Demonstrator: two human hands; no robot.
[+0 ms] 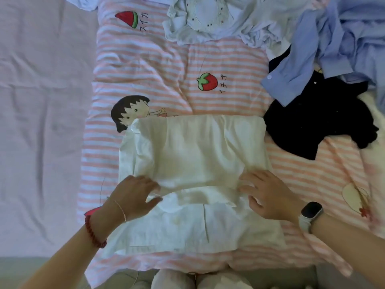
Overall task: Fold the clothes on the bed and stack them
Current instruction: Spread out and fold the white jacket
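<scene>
A white shirt [193,163] lies in the near middle of the bed, on a pink-and-white striped quilt [158,65]. Its far part is doubled over into a broad flat panel, whose edge runs across between the two hands; its near part lies spread toward the person, with a seam running down it.

The left hand [133,195] is at the left end of that folded edge. Its fingers curl over the cloth and the thumb sits beneath a lifted lip, so it pinches the edge. The wrist carries a thin cord and a red bead bracelet [93,232].

The right hand [268,195] rests on the right end of the same edge, fingers spread and laid nearly flat on the cloth, not closed round anything. A watch [310,213] with a dark face and pale strap sits on that wrist.

Just right of the shirt, touching its far right corner, lies a crumpled black garment [316,117]. A blue shirt [333,44] is heaped at the far right, one buttoned cuff draped over the black garment. In the far middle sits a rumpled pale blue garment [208,19] with a round embroidered collar.

The quilt bears prints: a watermelon slice [127,18] far left, a strawberry [207,81] in the middle, and a dark-haired cartoon child [130,112] partly covered by the shirt's far left corner. A plain lilac sheet [41,122] covers the left of the bed.
</scene>
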